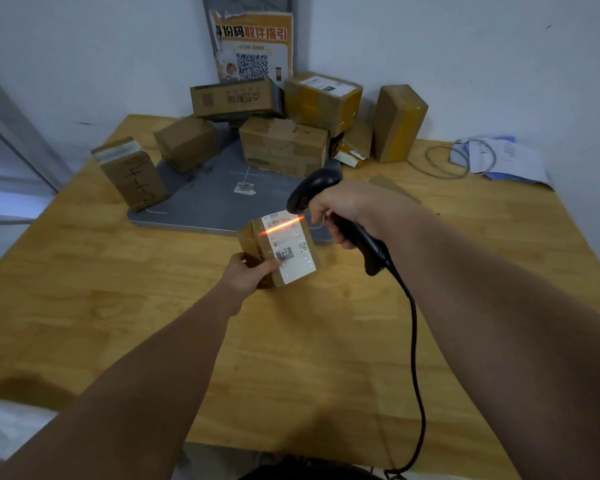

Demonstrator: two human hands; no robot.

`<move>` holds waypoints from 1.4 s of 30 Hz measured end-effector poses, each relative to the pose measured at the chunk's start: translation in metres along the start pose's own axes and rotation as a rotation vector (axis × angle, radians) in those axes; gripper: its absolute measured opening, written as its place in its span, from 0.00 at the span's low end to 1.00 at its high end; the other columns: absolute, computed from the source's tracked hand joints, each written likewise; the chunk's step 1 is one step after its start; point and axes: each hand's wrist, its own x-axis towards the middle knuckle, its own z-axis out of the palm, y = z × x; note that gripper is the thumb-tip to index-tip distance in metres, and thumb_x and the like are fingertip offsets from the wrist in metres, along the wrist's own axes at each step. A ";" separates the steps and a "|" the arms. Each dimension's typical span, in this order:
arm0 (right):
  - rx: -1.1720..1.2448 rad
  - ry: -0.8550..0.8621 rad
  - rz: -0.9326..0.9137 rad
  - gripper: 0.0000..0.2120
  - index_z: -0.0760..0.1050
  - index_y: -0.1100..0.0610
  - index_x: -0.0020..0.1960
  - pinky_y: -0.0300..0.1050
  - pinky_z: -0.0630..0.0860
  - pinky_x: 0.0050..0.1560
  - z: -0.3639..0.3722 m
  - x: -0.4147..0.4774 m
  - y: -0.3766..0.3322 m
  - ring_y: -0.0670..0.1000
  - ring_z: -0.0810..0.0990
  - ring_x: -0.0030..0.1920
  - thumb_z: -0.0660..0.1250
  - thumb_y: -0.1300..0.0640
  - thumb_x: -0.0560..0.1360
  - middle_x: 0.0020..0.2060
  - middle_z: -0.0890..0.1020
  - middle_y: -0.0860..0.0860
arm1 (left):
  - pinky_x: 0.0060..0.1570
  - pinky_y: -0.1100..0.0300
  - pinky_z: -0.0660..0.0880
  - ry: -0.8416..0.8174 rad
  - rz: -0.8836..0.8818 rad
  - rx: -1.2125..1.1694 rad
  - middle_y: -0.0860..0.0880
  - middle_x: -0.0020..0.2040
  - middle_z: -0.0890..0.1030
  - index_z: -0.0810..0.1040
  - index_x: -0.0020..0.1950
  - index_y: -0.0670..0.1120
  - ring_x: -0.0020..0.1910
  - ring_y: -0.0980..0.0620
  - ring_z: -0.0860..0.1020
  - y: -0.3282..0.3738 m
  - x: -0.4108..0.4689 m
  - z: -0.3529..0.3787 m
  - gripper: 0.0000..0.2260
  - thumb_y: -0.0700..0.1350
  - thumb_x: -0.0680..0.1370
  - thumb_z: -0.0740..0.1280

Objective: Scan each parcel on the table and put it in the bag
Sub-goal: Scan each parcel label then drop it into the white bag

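My left hand point(246, 273) grips a small taped cardboard parcel point(280, 249) by its near corner and holds it above the wooden table point(118, 306), white label facing up. My right hand point(340, 211) grips a black corded barcode scanner point(312, 190) just to the right of the parcel. The scanner's orange-red line falls across the top of the label. Several more cardboard parcels point(283, 145) stand at the back of the table. No bag is in view.
A grey scale platform point(208, 199) lies mid-table under some parcels, with a poster board point(253, 46) against the wall behind. The scanner cable point(414, 341) trails to the near table edge. Papers and a grey wire loop point(465, 157) lie at the far right.
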 end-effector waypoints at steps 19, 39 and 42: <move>0.071 0.114 -0.136 0.06 0.77 0.61 0.39 0.45 0.78 0.34 0.039 0.012 0.042 0.52 0.79 0.28 0.69 0.59 0.72 0.26 0.79 0.54 | 0.53 0.55 0.75 -0.049 -0.094 -0.051 0.47 0.60 0.78 0.72 0.65 0.42 0.58 0.48 0.76 0.002 0.005 -0.003 0.24 0.52 0.74 0.72; 0.389 0.283 -0.163 0.11 0.73 0.61 0.32 0.41 0.73 0.27 0.092 0.019 0.115 0.50 0.73 0.21 0.68 0.63 0.73 0.20 0.73 0.51 | 0.61 0.48 0.75 -0.027 -0.148 -0.065 0.46 0.63 0.77 0.70 0.68 0.43 0.62 0.45 0.75 -0.005 0.011 -0.007 0.29 0.55 0.73 0.73; 0.389 0.279 -0.170 0.13 0.73 0.60 0.30 0.42 0.73 0.27 0.092 0.019 0.114 0.50 0.72 0.21 0.67 0.64 0.72 0.19 0.72 0.52 | 0.61 0.49 0.75 -0.030 -0.130 -0.054 0.46 0.62 0.78 0.71 0.68 0.43 0.62 0.46 0.75 -0.006 0.010 -0.008 0.28 0.55 0.73 0.72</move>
